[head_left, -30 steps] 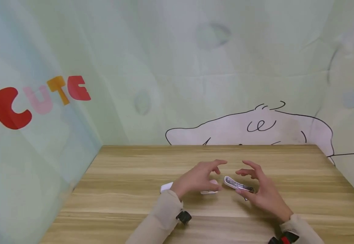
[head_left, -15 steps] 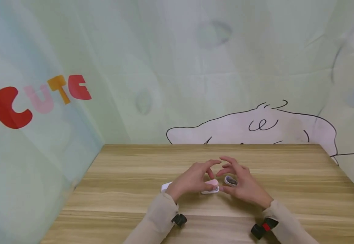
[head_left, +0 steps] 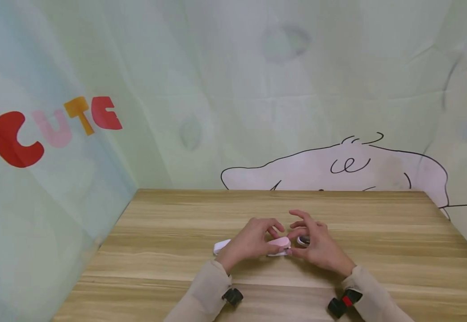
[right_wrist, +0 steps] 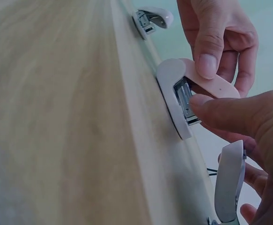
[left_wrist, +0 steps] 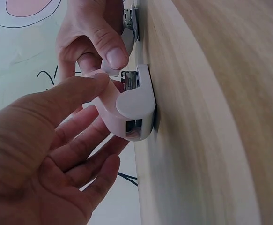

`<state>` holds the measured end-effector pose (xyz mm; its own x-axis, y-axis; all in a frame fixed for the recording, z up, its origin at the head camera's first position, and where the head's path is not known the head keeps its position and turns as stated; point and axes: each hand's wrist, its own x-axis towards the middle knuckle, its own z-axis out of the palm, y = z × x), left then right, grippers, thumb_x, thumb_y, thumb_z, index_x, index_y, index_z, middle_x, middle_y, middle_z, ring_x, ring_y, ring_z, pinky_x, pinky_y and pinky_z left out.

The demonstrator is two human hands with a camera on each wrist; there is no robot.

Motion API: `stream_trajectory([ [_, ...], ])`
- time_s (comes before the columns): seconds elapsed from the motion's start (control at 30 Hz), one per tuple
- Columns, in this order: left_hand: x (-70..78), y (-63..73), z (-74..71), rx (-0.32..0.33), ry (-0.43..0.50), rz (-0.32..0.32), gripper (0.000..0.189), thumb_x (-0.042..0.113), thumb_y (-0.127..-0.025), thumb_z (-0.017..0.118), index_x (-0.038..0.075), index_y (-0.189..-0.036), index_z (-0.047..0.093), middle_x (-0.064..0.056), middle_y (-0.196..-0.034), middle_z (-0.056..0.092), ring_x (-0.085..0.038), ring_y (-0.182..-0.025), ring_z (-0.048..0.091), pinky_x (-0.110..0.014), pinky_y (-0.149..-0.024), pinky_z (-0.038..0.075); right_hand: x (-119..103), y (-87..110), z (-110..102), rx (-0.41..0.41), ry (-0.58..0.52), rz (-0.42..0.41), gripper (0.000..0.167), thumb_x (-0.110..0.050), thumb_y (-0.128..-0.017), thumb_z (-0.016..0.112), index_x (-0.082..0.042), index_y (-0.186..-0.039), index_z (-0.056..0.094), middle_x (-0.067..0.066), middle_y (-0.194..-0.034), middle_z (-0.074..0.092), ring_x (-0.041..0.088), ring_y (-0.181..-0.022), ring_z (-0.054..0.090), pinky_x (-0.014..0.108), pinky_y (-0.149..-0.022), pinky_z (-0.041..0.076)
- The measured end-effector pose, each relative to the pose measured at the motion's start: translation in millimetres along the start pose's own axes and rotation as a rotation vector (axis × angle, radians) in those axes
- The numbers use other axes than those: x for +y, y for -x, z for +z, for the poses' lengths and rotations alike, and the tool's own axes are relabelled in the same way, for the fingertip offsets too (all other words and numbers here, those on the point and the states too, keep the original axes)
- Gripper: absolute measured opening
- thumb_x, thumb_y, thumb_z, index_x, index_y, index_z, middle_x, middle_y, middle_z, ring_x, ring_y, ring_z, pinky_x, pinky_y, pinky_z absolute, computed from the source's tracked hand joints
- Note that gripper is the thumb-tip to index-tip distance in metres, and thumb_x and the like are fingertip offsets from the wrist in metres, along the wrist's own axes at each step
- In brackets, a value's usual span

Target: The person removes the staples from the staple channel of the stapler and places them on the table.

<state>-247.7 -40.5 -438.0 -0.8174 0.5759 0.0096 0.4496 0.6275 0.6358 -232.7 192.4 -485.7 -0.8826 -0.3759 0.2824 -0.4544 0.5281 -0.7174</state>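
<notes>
A small pink-and-white stapler point(head_left: 282, 242) stands on the table with its pink lid lifted, the metal staple magazine point(right_wrist: 183, 96) showing inside. My left hand point(head_left: 249, 241) holds the lid from the left, thumb on the pink top and fingers behind it. From the right, my right hand point(head_left: 319, 248) pinches at the open front end, its thumb point(right_wrist: 209, 108) against the magazine; its index fingertip is mostly hidden behind the lid. A second, opened stapler point(right_wrist: 230, 180) lies right beside the right hand, partly covered by it in the head view.
To the left, partly behind the left wrist, a white stapler point(head_left: 220, 246) lies on the wooden table point(head_left: 169, 264); the right wrist view shows its lid raised. A printed cloth backdrop point(head_left: 177, 89) rises behind the table's far edge.
My right hand has moved left, away from the opened stapler on the right, to the front of the pink one. My left hand has settled on the pink lid, which now stands higher.
</notes>
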Motion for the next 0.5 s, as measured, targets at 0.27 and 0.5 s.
stream_trajectory([
  [0.27, -2.2, -0.8, -0.7, 0.011, 0.0, 0.039, 0.019, 0.016, -0.09, 0.087, 0.016, -0.108, 0.083, 0.004, -0.098, 0.081, -0.015, -0.096, 0.068, -0.022, -0.086, 0.046, -0.7, -0.3, 2.7, 0.008, 0.015, 0.01, 0.098, -0.014, -0.079, 0.096, -0.016, -0.158, 0.038, -0.02, -0.099, 0.082, 0.029, -0.13, 0.067, 0.057, -0.112, 0.021],
  [0.5, -2.9, 0.5, -3.3, 0.001, 0.039, 0.034, 0.017, 0.015, -0.091, 0.087, 0.017, -0.107, 0.083, 0.006, -0.098, 0.081, -0.015, -0.094, 0.07, -0.022, -0.086, 0.049, 1.5, 0.3, 4.1, 0.021, 0.029, -0.003, 0.098, -0.012, -0.078, 0.097, -0.018, -0.157, 0.04, -0.023, -0.096, 0.081, 0.027, -0.127, 0.068, 0.055, -0.111, 0.022],
])
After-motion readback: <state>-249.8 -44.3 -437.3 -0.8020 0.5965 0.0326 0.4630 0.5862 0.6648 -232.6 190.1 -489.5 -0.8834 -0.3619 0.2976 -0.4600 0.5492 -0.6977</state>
